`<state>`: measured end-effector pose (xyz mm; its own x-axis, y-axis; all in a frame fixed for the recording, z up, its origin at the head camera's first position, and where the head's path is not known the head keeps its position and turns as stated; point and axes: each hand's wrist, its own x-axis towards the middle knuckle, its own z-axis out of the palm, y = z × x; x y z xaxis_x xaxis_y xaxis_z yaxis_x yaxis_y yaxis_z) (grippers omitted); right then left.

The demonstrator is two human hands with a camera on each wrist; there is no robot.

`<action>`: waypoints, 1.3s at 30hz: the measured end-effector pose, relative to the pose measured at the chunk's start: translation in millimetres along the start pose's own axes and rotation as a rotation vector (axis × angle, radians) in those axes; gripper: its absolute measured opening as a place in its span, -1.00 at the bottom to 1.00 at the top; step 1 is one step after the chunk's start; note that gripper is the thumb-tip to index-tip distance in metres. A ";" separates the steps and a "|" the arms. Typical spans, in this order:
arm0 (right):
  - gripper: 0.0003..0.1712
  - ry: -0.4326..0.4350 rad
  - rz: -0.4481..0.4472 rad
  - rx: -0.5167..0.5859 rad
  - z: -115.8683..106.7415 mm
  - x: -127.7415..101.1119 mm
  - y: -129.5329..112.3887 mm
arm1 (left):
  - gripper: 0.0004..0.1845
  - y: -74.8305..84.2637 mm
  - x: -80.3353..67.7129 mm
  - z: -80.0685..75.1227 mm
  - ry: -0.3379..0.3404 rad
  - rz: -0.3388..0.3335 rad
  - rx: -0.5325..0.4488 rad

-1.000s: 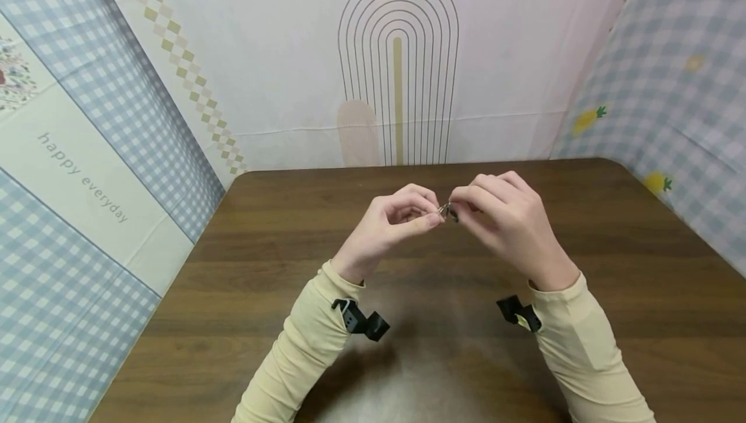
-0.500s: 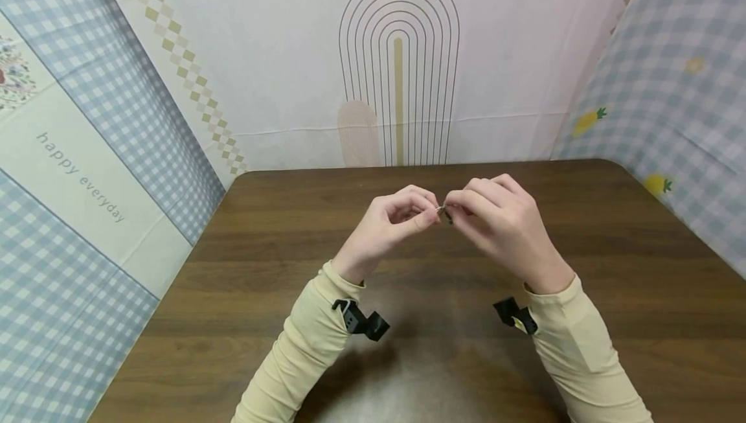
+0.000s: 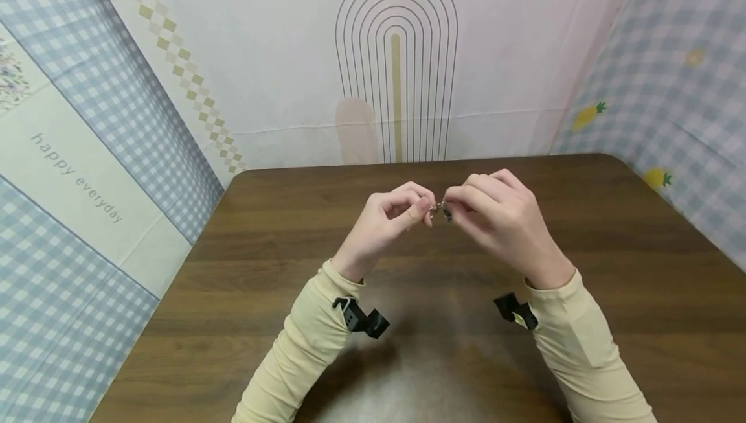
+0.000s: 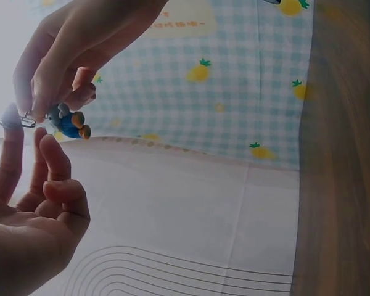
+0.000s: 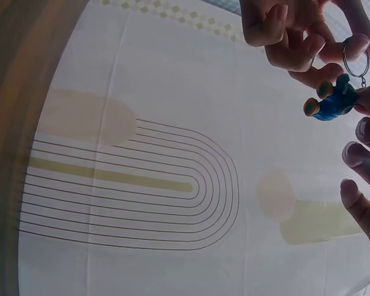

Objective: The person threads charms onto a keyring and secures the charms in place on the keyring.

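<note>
Both hands are raised above the brown table (image 3: 612,293), fingertips meeting. Between them hangs a small keychain (image 3: 438,210): a metal ring (image 5: 356,57) with a blue figure charm (image 5: 330,102). My left hand (image 3: 427,206) pinches the ring side with curled fingers (image 5: 283,34). My right hand (image 3: 451,206) pinches the keychain from the right, just above the charm (image 4: 68,122). In the left wrist view the ring (image 4: 26,121) shows between my right fingertips and my left forefinger (image 4: 12,142). Cream sleeves cover both forearms.
Patterned cloth walls enclose the table on three sides: an arch print at the back (image 3: 396,67), checked cloth on the left (image 3: 87,151) and pineapple print on the right (image 3: 670,105). Black camera mounts (image 3: 361,319) sit on both wrists.
Both hands stay together over the same spot. The left fingertips have shifted slightly on the ring, and a little more of the keychain shows between the hands.
</note>
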<state>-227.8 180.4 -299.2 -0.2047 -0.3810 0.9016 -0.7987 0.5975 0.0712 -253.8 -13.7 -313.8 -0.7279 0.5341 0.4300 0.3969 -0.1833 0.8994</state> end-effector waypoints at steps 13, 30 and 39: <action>-0.80 -0.014 -0.025 -0.026 2.6 -5.0 -9.0 | -0.83 1.1 -8.7 -4.1 0.016 -0.006 -0.066; -0.79 -0.008 -0.033 -0.030 0.4 -2.7 -9.0 | -0.84 0.2 -7.1 -2.2 0.017 -0.094 0.045; -0.87 -0.025 -0.031 -0.035 -0.8 -5.0 -4.6 | -0.87 -1.5 -6.3 -4.2 0.080 -0.102 -0.050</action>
<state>-222.6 180.1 -303.7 -0.1948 -0.4171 0.8877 -0.7848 0.6092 0.1140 -252.1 -20.2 -317.5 -0.8059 0.4852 0.3394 0.2919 -0.1733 0.9406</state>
